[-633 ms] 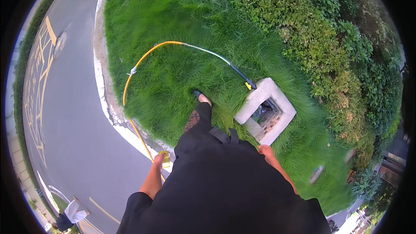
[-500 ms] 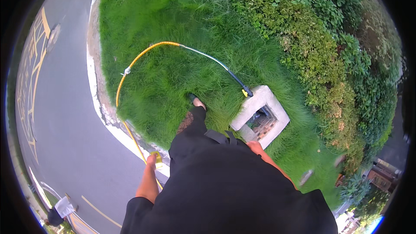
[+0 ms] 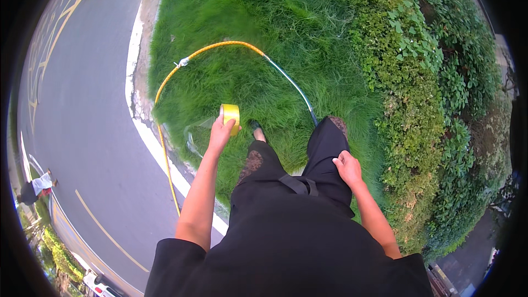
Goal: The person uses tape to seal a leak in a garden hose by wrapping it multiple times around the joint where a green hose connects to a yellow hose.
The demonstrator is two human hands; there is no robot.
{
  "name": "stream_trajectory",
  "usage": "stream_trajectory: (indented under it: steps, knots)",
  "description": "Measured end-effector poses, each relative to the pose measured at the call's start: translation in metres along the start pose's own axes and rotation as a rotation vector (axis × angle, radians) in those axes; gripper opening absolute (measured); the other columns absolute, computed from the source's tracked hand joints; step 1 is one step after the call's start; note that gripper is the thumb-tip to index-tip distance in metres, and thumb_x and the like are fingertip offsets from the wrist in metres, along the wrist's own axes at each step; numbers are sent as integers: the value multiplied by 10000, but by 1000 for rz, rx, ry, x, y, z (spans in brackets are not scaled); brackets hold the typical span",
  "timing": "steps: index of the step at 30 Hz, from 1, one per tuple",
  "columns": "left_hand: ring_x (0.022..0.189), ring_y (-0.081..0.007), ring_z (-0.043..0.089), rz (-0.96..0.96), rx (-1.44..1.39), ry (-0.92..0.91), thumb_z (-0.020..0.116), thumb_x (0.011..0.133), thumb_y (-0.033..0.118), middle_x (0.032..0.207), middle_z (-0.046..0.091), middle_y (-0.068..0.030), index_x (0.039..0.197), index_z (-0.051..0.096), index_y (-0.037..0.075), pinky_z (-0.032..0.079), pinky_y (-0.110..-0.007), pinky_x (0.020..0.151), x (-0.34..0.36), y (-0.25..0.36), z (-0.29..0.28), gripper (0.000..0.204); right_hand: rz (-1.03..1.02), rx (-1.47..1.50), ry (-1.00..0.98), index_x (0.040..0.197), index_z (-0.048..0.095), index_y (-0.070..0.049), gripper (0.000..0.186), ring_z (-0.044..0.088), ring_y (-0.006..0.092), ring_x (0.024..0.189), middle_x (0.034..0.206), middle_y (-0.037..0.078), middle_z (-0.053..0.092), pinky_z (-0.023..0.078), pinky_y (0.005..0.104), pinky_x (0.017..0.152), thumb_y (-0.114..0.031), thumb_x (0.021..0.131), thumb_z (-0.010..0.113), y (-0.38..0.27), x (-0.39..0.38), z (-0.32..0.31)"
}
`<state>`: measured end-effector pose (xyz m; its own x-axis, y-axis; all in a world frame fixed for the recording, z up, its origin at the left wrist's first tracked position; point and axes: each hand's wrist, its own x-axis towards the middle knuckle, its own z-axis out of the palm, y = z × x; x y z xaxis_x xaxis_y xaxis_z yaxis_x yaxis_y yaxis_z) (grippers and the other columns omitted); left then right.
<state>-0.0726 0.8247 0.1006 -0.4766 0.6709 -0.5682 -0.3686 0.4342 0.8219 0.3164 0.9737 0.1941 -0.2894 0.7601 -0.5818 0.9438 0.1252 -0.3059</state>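
Observation:
My left hand [image 3: 221,132] is closed around a roll of yellow tape [image 3: 231,114], raised over the grass. My right hand [image 3: 347,168] hangs by my right thigh, its fingers curled with nothing visible in them. A yellow hose [image 3: 225,44] arches across the grass ahead. White wrapping [image 3: 183,62] sits on its left part, and a silvery and dark section [image 3: 290,80] runs down to the right. That section's end is hidden behind my right leg, as is nearly all of the concrete-rimmed pit.
A white-painted kerb [image 3: 135,71] divides the grass from the grey road [image 3: 93,110] on my left. Dense hedges [image 3: 418,115] stand along the right. At the far left a person [image 3: 37,187] is on the road side, and a white vehicle [image 3: 99,285] shows below.
My left hand has come up and forward with the tape roll, from the kerb to over the grass. My right leg has stepped forward, covering the concrete pit. My right hand is further forward.

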Motion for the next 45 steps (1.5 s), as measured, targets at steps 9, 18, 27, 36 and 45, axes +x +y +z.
stream_trajectory:
  steps: [9,18,27,36,45]
  knots:
    - [704,-184,663,-120,-47,375,521,856,130,897,640,-102,1155,514,-38,518,-284,635,-6,-49,18,343,-223,66,-1024,832,590,-12,163,545,116,672,717,22,606,455,298,646,-175,841,599,20,60,-56]
    - [759,-163,643,-141,-186,841,503,890,145,858,654,-102,1039,545,-4,488,-287,697,8,-79,86,215,-265,-352,-1362,765,556,-48,252,600,248,650,708,90,600,472,394,627,-273,878,542,61,239,-58]
    - [782,-139,613,-53,-126,585,500,908,183,854,673,-95,1034,552,10,458,-267,761,203,-185,166,220,-998,-564,-754,849,547,-60,203,527,318,842,873,111,527,437,416,783,-160,730,678,130,414,33]
    - [898,-215,628,154,-357,487,494,922,133,948,652,-154,1108,563,-39,468,-336,882,243,-252,133,263,-1142,-373,-911,755,550,-45,138,566,324,822,885,136,565,444,418,708,-156,690,598,117,466,74]
    - [845,-238,557,317,125,569,413,922,258,917,591,-140,989,553,-68,425,-362,838,193,-225,124,361,-1282,-504,-766,732,543,-125,144,566,253,769,839,51,572,434,395,701,-195,630,617,143,444,84]
